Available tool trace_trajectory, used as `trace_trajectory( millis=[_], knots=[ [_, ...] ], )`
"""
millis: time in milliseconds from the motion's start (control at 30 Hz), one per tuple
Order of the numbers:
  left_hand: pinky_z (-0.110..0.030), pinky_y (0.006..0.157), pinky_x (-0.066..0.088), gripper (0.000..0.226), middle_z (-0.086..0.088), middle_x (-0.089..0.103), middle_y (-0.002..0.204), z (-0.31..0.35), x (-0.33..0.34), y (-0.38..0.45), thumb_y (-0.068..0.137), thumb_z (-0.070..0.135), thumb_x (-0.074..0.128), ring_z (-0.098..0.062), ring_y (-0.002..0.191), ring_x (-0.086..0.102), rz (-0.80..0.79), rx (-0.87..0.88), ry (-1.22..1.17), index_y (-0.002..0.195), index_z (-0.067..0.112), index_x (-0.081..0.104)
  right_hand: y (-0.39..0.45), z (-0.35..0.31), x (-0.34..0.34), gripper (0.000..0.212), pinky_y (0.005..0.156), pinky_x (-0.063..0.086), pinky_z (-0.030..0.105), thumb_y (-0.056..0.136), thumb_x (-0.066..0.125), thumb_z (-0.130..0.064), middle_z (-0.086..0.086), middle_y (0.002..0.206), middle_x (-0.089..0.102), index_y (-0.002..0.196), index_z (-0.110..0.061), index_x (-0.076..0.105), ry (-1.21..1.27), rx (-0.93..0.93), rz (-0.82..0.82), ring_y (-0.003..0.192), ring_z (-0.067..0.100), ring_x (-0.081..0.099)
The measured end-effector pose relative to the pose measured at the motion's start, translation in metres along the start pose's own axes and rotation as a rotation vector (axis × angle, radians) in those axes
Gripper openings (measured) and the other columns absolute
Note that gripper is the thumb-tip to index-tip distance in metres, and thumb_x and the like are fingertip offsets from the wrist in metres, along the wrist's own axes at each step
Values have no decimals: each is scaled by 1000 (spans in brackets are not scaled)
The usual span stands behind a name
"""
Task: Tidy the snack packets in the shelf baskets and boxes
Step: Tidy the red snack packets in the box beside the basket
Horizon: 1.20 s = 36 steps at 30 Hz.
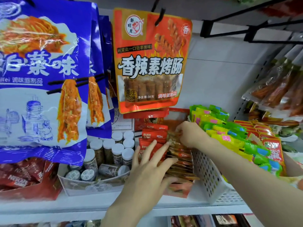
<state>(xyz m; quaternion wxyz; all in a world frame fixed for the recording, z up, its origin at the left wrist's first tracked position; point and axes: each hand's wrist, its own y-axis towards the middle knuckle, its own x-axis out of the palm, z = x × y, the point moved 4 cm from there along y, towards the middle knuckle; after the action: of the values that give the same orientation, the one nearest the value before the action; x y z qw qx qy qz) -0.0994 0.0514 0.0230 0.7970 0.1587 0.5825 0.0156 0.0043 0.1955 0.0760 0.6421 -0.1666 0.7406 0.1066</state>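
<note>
A red box [178, 189] on the shelf holds a row of small brown and orange snack packets [182, 167] beside red packets [152, 135]. My left hand [147, 171] lies on these packets with straight spread fingers, pressing them. My right hand [190, 135] reaches in from the right and pinches the brownish packets at the back of the row. To the right, a white perforated basket [208, 176] is filled with yellow and green packets [229, 135].
Large blue bags [41, 76] and an orange sausage-snack bag [150, 63] hang above on hooks. A carton of small white-capped jars [111, 149] and a red Nescafe box [24, 179] stand to the left. More red packets [272, 149] lie at right.
</note>
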Motion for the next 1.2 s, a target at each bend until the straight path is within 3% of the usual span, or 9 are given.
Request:
trace_trajectory(
  millis=[200, 333, 433, 533, 633, 867, 1000, 1100, 1200],
  knots=[
    [-54, 119, -2, 44, 2, 38, 155, 15, 7, 14, 95, 35, 57, -28, 148, 23, 82, -23, 147, 138, 25, 52, -19, -11, -38, 30, 93, 48, 37, 91, 53, -9, 15, 116, 69, 117, -10, 67, 3, -124, 237, 111, 33, 62],
    [-57, 112, -22, 56, 6, 19, 162, 17, 9, 39, 99, 24, 40, -27, 151, 5, 95, -142, 216, 153, 25, 26, -61, -14, -35, 40, 83, 39, 21, 89, 46, -2, 10, 118, 67, 125, -13, 60, 7, -195, 154, 110, 30, 61],
    [-58, 109, -25, 63, 6, 9, 164, 16, 11, 55, 97, 44, 31, -28, 151, -2, 75, -168, 216, 155, 23, 17, -88, -11, -16, 62, 100, 25, 6, 87, 46, -1, 9, 148, 44, 147, -8, 35, 133, -228, 109, 136, 21, 41],
    [-59, 114, -18, 82, 6, -5, 165, 13, 10, 57, 88, 52, 47, -24, 150, -11, 8, -114, 211, 155, 27, 9, -98, -3, 18, 79, 120, 10, 26, 92, 43, -8, 10, 163, -6, 155, -9, -4, 142, -150, -34, 151, 21, 3],
    [-52, 119, -10, 82, 9, -10, 164, -4, 2, 43, 90, 46, 57, -21, 149, -12, 47, -117, 191, 154, 35, 7, -93, 2, 31, 76, 122, 5, 35, 97, 42, -18, 9, 162, -16, 155, -16, -9, 108, -115, -67, 150, 26, -9],
    [-36, 116, 31, 57, 9, 3, 165, -47, 0, 23, 106, 28, 34, -20, 146, 22, 87, -235, 66, 155, 38, 7, -75, -1, 40, 63, 119, 18, 43, 106, 28, -30, 16, 162, -8, 155, -15, -9, -221, -39, -4, 149, 37, 2],
    [-47, 121, 19, 58, 6, -4, 165, -43, 4, 28, 105, 39, 29, -25, 149, 13, 71, -233, 140, 155, 37, 0, -82, -9, 41, 61, 118, 20, 44, 106, 27, -24, 23, 161, -4, 152, 2, -3, -291, 46, 5, 149, 38, 5],
    [-43, 123, 15, 67, 4, -4, 165, -38, 0, 18, 103, 43, 36, -23, 151, 4, 94, -211, 185, 156, 30, -3, -93, -14, 42, 51, 105, 39, 40, 105, 32, -27, 24, 149, 34, 145, 4, 26, -292, 99, 75, 137, 36, 35],
    [-41, 120, 24, 66, -1, 15, 163, -20, -10, -4, 99, 36, 52, -23, 149, 16, 177, -147, 182, 156, 22, 22, -96, -17, 40, 35, 90, 48, 36, 103, 38, -21, 16, 135, 46, 134, -4, 36, -255, 95, 74, 124, 31, 48]
  ],
)
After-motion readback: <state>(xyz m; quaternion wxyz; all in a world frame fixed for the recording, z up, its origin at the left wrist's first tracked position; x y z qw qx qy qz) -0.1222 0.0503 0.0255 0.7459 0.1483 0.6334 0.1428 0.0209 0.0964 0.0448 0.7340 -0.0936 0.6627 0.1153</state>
